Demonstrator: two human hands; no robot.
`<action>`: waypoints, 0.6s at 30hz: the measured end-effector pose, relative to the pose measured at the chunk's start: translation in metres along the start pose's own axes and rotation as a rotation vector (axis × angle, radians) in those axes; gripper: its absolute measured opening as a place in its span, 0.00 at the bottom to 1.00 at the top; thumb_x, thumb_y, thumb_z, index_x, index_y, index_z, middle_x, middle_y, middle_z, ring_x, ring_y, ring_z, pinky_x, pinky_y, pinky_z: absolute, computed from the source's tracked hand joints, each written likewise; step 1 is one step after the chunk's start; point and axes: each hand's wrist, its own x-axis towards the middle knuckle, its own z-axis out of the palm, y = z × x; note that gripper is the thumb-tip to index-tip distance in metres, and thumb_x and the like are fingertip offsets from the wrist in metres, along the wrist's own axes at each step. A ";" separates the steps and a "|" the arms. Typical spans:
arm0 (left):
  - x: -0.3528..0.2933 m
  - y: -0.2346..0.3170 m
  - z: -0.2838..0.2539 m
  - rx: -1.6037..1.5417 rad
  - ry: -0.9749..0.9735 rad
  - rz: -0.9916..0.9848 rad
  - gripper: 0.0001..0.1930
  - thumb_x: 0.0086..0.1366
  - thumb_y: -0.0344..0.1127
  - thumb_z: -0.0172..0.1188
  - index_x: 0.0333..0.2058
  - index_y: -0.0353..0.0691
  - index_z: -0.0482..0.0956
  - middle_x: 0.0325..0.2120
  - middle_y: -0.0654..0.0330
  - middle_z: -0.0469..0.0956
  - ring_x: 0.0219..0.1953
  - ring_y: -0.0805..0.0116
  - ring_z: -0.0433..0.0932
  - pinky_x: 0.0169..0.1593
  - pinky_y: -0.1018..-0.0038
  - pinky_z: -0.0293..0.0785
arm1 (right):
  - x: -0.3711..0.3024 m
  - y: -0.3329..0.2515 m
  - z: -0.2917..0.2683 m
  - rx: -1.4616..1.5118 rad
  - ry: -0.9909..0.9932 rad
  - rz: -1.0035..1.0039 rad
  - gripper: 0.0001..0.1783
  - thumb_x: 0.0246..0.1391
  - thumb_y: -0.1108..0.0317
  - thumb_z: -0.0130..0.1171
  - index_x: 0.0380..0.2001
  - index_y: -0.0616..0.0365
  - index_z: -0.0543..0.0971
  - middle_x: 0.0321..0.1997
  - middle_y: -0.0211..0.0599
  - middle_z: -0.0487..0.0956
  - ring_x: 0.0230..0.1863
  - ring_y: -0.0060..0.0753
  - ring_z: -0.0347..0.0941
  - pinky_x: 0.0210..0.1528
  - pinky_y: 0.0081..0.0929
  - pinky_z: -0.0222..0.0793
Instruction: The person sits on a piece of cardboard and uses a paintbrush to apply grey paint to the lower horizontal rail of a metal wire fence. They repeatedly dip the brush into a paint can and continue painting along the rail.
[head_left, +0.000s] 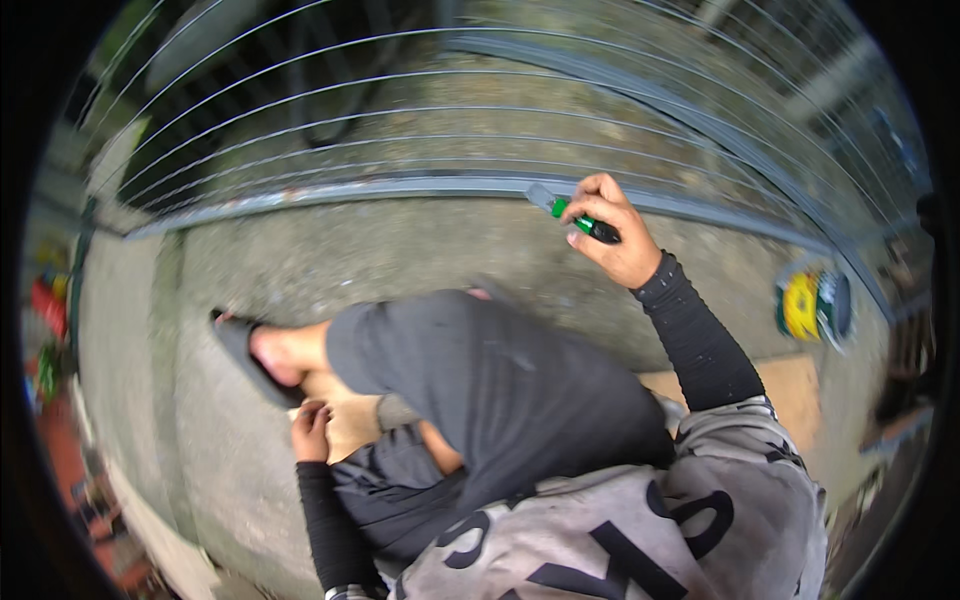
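Note:
My right hand is closed round the green and black handle of a putty knife. The flat grey end of this tool points up and left, at the lower rail of a grey metal fence. Whether it touches the rail is hard to tell, as the picture is blurred. Down at the left, my left hand hangs loosely curled beside my slippered foot, with nothing visible in it.
A yellow and green tub stands on the concrete at the right. A tan board lies beside my right side. Thin horizontal wires fill the fence ahead. My bent legs take up the middle. Red and green items line the far left.

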 end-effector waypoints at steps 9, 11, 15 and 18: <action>-0.004 -0.016 -0.009 0.173 -0.203 -0.329 0.07 0.68 0.37 0.53 0.41 0.42 0.75 0.24 0.61 0.78 0.24 0.73 0.78 0.23 0.78 0.67 | -0.134 0.010 -0.270 -0.138 1.012 0.173 0.06 0.50 0.74 0.64 0.28 0.60 0.76 0.24 0.29 0.76 0.22 0.20 0.72 0.25 0.19 0.68; -0.005 -0.007 0.000 0.247 -0.269 -0.388 0.08 0.68 0.39 0.53 0.41 0.43 0.75 0.26 0.60 0.79 0.23 0.73 0.77 0.22 0.78 0.67 | -0.181 0.031 -0.348 -0.370 1.244 0.202 0.06 0.49 0.73 0.64 0.27 0.61 0.75 0.22 0.30 0.76 0.23 0.22 0.73 0.25 0.21 0.69; 0.011 -0.030 -0.021 0.933 -0.728 0.053 0.13 0.67 0.36 0.51 0.47 0.42 0.77 0.39 0.59 0.79 0.32 0.68 0.78 0.32 0.75 0.72 | -0.287 0.083 -0.465 -0.935 1.475 0.689 0.13 0.47 0.62 0.65 0.28 0.62 0.78 0.21 0.39 0.79 0.23 0.32 0.77 0.28 0.22 0.72; 0.013 -0.074 -0.069 1.086 -0.788 0.324 0.18 0.62 0.28 0.48 0.51 0.43 0.75 0.45 0.53 0.78 0.40 0.54 0.80 0.43 0.65 0.76 | -0.308 0.130 -0.474 -0.528 1.312 1.068 0.13 0.48 0.62 0.63 0.32 0.61 0.79 0.23 0.42 0.80 0.22 0.37 0.79 0.24 0.28 0.75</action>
